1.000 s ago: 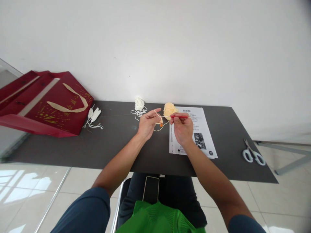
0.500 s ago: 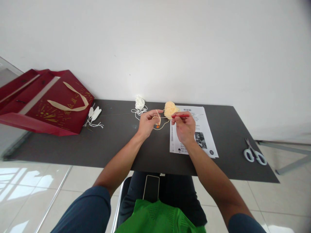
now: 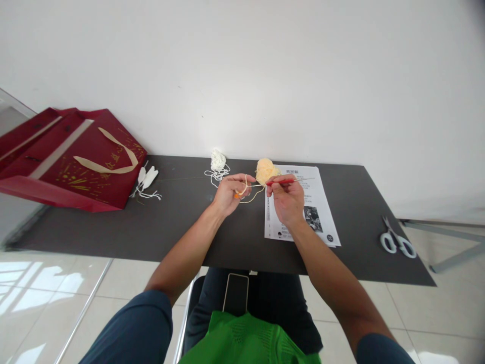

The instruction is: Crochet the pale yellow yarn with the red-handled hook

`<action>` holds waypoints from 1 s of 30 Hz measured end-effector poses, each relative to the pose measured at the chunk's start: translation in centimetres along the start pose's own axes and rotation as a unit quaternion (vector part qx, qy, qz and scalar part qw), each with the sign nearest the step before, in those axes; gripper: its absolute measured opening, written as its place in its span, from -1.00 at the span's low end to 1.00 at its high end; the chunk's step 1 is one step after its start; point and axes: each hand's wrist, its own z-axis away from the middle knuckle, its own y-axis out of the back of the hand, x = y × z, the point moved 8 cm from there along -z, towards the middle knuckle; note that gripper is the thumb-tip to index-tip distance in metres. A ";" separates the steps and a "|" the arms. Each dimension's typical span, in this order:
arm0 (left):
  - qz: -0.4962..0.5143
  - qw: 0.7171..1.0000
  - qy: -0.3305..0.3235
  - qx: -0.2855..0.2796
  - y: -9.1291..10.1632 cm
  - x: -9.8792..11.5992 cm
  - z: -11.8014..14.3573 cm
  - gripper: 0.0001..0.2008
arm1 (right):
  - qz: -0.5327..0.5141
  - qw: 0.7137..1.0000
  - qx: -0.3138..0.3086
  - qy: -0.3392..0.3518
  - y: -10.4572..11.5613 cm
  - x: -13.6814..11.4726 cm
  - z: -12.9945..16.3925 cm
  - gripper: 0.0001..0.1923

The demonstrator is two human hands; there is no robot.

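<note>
My right hand (image 3: 288, 201) pinches the red handle of a crochet hook (image 3: 282, 181), whose thin metal shaft points left. My left hand (image 3: 227, 196) is closed on pale yellow yarn (image 3: 246, 185), which loops over its raised index finger. The hook's tip reaches this yarn between the two hands. A small orange piece (image 3: 237, 195), too small to make out, shows at the left fingertips. From there a loose strand runs towards the yellow yarn ball (image 3: 266, 171) just behind my hands. Whatever stitches the left fingers cover are hidden.
Printed sheets (image 3: 326, 222) lie under my right hand. White yarn (image 3: 217, 161) and small white knitted-looking pieces (image 3: 147, 178) are further left, beside a red gift bag (image 3: 102, 177). Scissors (image 3: 397, 241) lie near the dark table's (image 3: 359, 217) right edge. A phone (image 3: 235, 294) rests on my lap.
My left hand has tilted slightly, and the orange piece has shifted left and up against the fingers. The right hand with the hook has moved a touch left.
</note>
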 end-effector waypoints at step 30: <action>-0.160 0.973 -0.136 0.098 0.1 0.2 0.7 -0.39 | -0.098 0.983 0.069 -0.140 -0.5 4.4 1.7 -0.79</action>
